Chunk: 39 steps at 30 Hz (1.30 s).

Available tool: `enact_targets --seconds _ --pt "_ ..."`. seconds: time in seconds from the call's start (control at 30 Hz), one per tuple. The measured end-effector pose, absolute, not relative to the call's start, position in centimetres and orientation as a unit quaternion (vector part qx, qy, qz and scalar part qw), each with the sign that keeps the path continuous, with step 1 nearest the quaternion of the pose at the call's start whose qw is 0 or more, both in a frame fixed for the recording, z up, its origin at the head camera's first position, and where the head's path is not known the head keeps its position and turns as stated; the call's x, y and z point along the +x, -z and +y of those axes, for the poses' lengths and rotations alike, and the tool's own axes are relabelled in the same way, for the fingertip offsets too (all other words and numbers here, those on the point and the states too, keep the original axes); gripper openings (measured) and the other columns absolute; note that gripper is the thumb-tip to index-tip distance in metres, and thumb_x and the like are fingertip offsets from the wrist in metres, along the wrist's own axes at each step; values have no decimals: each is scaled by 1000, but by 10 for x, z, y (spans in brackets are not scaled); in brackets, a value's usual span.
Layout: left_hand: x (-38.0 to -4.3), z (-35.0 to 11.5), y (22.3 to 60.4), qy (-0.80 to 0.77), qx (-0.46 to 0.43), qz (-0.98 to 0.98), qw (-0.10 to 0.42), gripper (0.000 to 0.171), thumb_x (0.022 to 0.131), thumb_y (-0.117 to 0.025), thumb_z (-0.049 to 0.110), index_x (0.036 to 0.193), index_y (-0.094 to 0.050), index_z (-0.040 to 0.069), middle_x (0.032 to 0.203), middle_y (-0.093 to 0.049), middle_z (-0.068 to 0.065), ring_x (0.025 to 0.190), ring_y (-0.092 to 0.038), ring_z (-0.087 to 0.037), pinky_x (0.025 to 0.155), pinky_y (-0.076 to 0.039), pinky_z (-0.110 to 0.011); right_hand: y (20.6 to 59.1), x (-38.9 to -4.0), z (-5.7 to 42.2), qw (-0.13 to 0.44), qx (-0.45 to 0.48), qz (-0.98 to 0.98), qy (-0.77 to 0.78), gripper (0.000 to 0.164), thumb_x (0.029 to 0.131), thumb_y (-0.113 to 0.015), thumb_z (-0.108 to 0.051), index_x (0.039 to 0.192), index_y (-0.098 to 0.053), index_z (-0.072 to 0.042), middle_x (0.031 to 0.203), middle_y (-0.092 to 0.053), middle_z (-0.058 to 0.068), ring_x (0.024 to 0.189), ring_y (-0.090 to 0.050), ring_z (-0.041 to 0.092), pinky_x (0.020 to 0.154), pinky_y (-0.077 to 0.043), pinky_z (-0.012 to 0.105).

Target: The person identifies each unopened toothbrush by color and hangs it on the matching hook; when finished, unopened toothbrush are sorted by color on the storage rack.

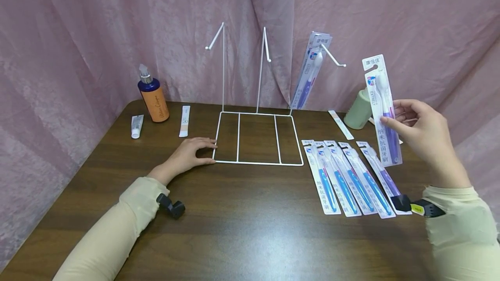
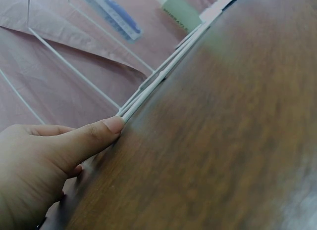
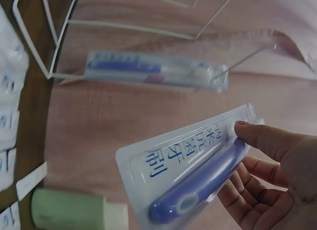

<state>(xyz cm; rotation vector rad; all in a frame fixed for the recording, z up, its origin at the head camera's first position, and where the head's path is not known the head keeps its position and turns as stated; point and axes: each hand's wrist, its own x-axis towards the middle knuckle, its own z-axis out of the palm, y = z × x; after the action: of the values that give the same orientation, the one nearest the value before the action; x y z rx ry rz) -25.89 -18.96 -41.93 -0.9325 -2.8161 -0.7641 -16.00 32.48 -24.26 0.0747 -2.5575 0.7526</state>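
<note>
A white wire display rack [image 1: 259,164] stands on the table, three hooked arms at its back. My left hand [image 1: 187,155] touches the base's front left corner, straight thumb [image 2: 111,126] against the wire and other fingertips along the side bar. My right hand [image 1: 423,129] pinches a packaged purple toothbrush [image 1: 384,112], held upright above the table, thumb across the front of its card. Another packaged purple toothbrush [image 3: 153,71] hangs on the rack's right hook [image 1: 332,55]. Below my right hand, several packaged toothbrushes [image 1: 343,181] lie in a row, mostly blue with a purple one.
A blue and orange pump bottle [image 1: 155,101] and a small white tube [image 1: 136,126] are at the back left, near a thin white packet [image 1: 184,121]. Behind the toothbrush row are a similar packet [image 1: 340,125] and a green bottle [image 1: 358,111]. A pink curtain [image 1: 175,34] hangs behind the table.
</note>
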Motion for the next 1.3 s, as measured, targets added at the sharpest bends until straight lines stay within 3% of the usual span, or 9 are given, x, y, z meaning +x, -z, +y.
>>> enact_targets --seconds 0.67,1.03,1.17,1.3 --pt "-258 -190 421 250 -305 -918 40 49 81 -76 36 124 -66 14 140 -56 -7 132 -48 -32 112 -30 -57 242 -165 276 272 96 -904 -316 42 82 -76 -11 121 -62 0 84 -52 -25 72 -50 -15 67 -41 -2" --pt "-257 -189 418 257 -300 -918 38 49 80 -77 36 123 -67 14 139 -57 -7 132 -48 -32 112 -29 -57 253 -167 262 257 99 -908 -317 43 83 -76 -17 122 -62 -5 93 -57 -3 75 -51 -8 68 -41 2" --pt "-257 -189 419 257 -303 -917 41 49 79 -77 35 122 -67 14 139 -57 -7 132 -49 -32 112 -32 -55 258 -173 257 258 85 -904 -329 43 83 -76 -18 121 -62 -5 89 -60 -3 73 -52 -11 67 -43 2" --pt "-256 -188 419 257 -303 -917 41 49 80 -77 36 122 -67 14 139 -57 -7 132 -49 -32 112 -32 -55 263 -182 253 279 87 -894 -339 40 82 -76 -15 118 -64 -3 82 -57 -16 70 -52 -14 67 -44 3"
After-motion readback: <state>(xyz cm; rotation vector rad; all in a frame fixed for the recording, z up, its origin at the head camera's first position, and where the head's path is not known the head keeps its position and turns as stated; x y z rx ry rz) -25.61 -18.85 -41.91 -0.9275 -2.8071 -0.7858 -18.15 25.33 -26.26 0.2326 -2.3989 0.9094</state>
